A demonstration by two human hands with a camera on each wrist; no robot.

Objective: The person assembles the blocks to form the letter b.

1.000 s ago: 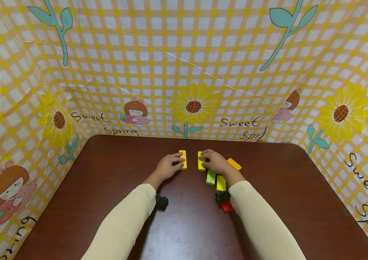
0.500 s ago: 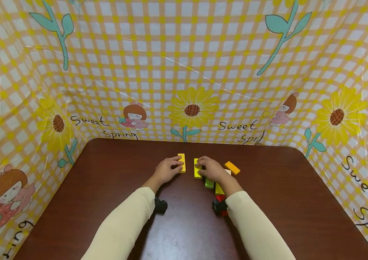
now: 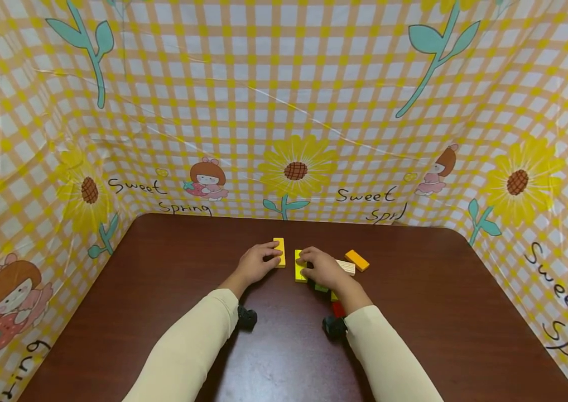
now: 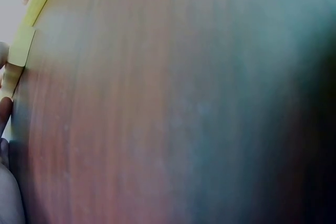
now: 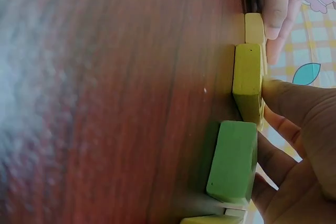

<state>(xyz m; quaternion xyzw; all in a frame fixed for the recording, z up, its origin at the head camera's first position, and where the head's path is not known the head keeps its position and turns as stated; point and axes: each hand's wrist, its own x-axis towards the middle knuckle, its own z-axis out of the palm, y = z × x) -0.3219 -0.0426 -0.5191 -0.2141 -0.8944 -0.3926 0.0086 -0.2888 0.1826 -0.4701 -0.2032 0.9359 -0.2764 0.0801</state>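
My left hand [image 3: 256, 263] touches the top of a yellow block [image 3: 279, 245], its thumb and a finger spread along it. A second yellow block [image 3: 298, 276] lies close to its right, a narrow gap between them in the head view. Thumb and fingertips of my right hand [image 3: 325, 269] rest on top of this second block. In the right wrist view the thumb [image 5: 283, 97] touches its upper face, and a green block [image 5: 231, 161] lies nearer, under the fingers. The left wrist view catches only the yellow blocks [image 4: 22, 45] and fingers at its left edge.
Right of my right hand lie a pale wooden block [image 3: 346, 267] and an orange block [image 3: 356, 260]. A red block [image 3: 337, 310] and part of another yellow block show beneath the right forearm. A checked cloth [image 3: 294, 111] hangs behind the dark brown table [image 3: 173, 245].
My right hand has slid its yellow block leftward and nearer to me, narrowing the gap to the other yellow block. More of the pale wooden block shows. My left hand has hardly moved.
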